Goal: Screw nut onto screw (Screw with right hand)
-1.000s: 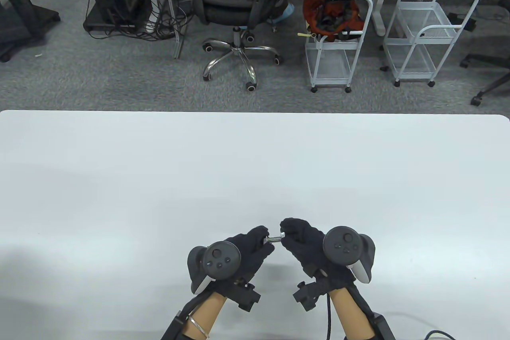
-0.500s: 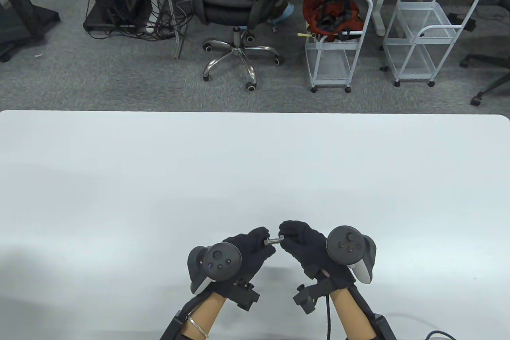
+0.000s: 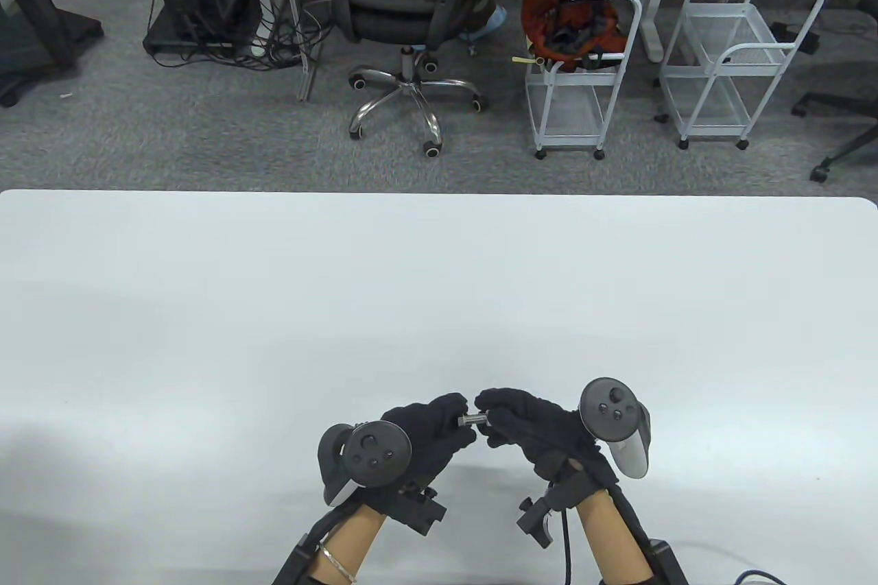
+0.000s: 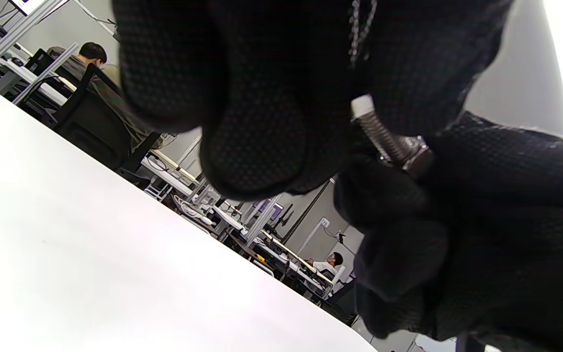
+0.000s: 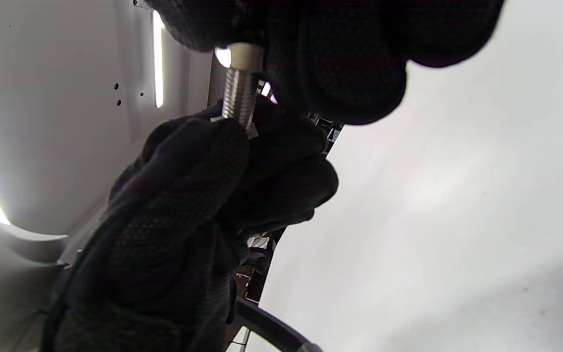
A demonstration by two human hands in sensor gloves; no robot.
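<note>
A short silver screw (image 3: 471, 419) is held level above the white table (image 3: 439, 283), between my two black-gloved hands. My left hand (image 3: 455, 418) pinches its left end in the fingertips. My right hand (image 3: 488, 418) pinches the hex nut (image 4: 416, 157) on the right end of the threaded shaft (image 4: 384, 137). In the left wrist view my left hand (image 4: 345, 110) covers the screw's end. In the right wrist view my right hand (image 5: 257, 46) grips the nut (image 5: 245, 53), with the shaft (image 5: 237, 98) running down into the left glove. The screw's head is hidden.
Both hands hover near the table's front edge, at the middle. Beyond the far edge stand an office chair (image 3: 411, 2) and two white wire carts (image 3: 583, 77). Cables run from both wrists off the view's bottom edge.
My right hand has rolled at the wrist; its tracker swung up and to the right. Both hands sank slightly toward the front edge. The left hand still holds the screw.
</note>
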